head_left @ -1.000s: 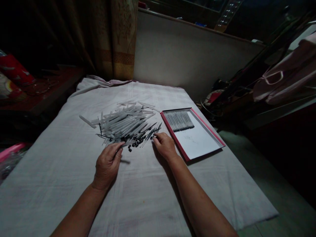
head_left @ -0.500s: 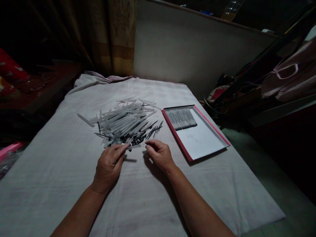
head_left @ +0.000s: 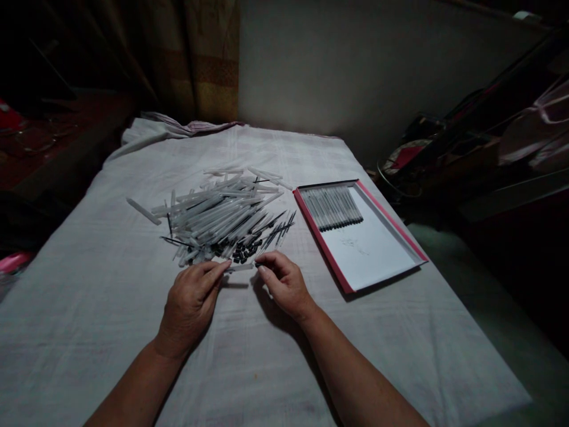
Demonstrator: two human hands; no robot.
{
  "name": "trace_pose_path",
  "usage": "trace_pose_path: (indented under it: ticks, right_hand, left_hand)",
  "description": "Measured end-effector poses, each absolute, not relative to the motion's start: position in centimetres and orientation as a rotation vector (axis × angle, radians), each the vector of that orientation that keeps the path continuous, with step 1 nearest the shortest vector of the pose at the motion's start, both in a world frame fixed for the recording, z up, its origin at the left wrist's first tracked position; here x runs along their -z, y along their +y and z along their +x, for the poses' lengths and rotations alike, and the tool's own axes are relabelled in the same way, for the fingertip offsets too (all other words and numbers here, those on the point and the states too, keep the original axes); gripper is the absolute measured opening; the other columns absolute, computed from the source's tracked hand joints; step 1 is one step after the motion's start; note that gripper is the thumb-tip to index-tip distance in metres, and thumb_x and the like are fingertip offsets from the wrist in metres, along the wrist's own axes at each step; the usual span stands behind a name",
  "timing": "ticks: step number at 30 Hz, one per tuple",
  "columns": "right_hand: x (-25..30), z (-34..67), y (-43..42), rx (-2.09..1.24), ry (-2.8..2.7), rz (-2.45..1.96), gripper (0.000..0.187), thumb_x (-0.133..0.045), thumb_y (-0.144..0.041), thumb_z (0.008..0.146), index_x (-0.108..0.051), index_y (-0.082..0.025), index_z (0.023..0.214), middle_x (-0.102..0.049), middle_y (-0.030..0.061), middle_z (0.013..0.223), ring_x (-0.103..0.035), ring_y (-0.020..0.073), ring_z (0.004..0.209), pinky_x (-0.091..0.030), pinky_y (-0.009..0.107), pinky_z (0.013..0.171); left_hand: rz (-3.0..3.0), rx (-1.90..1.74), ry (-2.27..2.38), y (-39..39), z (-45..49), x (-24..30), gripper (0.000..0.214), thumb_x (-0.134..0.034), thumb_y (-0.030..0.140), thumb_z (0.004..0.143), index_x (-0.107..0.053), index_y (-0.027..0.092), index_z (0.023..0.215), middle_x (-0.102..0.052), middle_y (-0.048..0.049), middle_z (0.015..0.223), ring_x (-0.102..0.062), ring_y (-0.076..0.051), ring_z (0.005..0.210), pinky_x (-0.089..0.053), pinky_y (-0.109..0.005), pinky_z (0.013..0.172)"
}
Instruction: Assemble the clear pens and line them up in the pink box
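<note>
A heap of clear pen barrels (head_left: pixel 217 216), thin black refills (head_left: pixel 278 228) and small black caps (head_left: pixel 244 252) lies on a white cloth. My left hand (head_left: pixel 189 305) pinches one end of a clear pen barrel (head_left: pixel 241 268) just in front of the heap. My right hand (head_left: pixel 282 284) is closed in a pinch at the barrel's other end, and whatever its fingertips hold is too small to name. The barrel lies level between the two hands, a little above the cloth.
A shallow red-edged box (head_left: pixel 377 249) at the right holds a row of finished pens (head_left: pixel 333 207) at its far end. The cloth-covered table (head_left: pixel 267 367) ends at the right over a dark floor. Curtains, a wall and clutter stand behind.
My right hand has come left from the refills to the barrel's end. My left hand has lifted the barrel toward it. The view has tilted downward.
</note>
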State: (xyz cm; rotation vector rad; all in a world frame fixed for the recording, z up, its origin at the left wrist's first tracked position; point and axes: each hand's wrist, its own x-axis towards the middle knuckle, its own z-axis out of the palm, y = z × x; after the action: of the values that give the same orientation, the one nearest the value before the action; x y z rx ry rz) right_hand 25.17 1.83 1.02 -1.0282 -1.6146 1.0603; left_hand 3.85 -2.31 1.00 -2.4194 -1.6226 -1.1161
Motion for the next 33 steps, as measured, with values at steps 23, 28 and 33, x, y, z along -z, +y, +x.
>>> trace_pose_path:
  ticks: [23, 28, 33]
  right_hand:
    - [-1.15, 25.83, 2.06, -0.755, -1.938, -1.119, 0.037, -0.051, -0.035, 0.098, -0.062, -0.022, 0.065, -0.060, 0.0018, 0.061, -0.057, 0.0144, 0.060, -0.045, 0.026, 0.061]
    - [-1.31, 26.00, 1.98, -0.847, -1.889, -1.082, 0.019, -0.053, -0.031, 0.095, -0.066, -0.020, 0.086, -0.067, 0.0032, 0.074, -0.063, 0.0152, 0.069, -0.049, 0.026, 0.067]
    - [-1.36, 26.02, 1.98, -0.877, -1.860, -1.022, 0.011, -0.056, -0.025, 0.090, -0.066, -0.020, 0.093, -0.070, 0.0035, 0.081, -0.064, 0.0152, 0.072, -0.051, 0.026, 0.069]
  left_hand:
    - [-2.471, 1.050, -1.582, -2.28, 4.22, -1.29, 0.026, -0.054, 0.024, 0.098, -0.068, 0.024, 0.120, -0.072, -0.0060, 0.098, -0.065, -0.020, 0.086, -0.049, -0.032, 0.079]
    - [-2.483, 1.037, -1.610, -2.30, 4.08, -1.16, 0.026, -0.053, 0.022, 0.098, -0.068, 0.023, 0.119, -0.072, -0.0062, 0.100, -0.065, -0.020, 0.088, -0.049, -0.032, 0.080]
    - [-2.476, 1.027, -1.613, -2.25, 4.04, -1.13, 0.026, -0.051, 0.025, 0.099, -0.069, 0.023, 0.118, -0.072, -0.0063, 0.099, -0.065, -0.020, 0.088, -0.049, -0.032, 0.080]
